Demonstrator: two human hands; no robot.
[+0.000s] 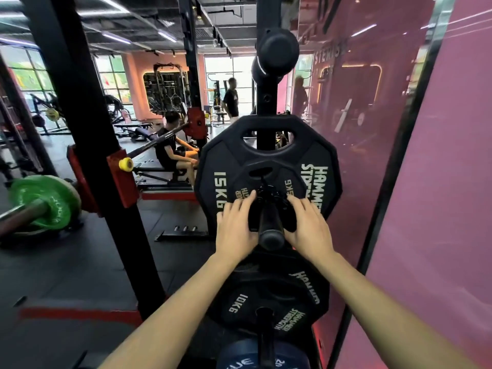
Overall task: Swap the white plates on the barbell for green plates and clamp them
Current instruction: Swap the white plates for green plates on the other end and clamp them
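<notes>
So you had both hands, left (pixel 235 230) and right (pixel 308 227), gripping the clamp (pixel 269 201) on the peg (pixel 271 233); squeeze it fully open, pull straight off

Dark rubber floor (pixel 80 262), a glossy pink wall (pixel 439 209) on the right, tall windows (pixel 114 78) behind, ceiling strip lights (pixel 117 37) overhead.

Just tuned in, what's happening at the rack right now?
A person stands at a plate storage peg, both hands on something black around the peg, in front of a small 5 kg plate and a 15 kg plate. The left hand and right hand press on either side; what they grip is unclear. A green plate is already on the barbell to the left.
</notes>
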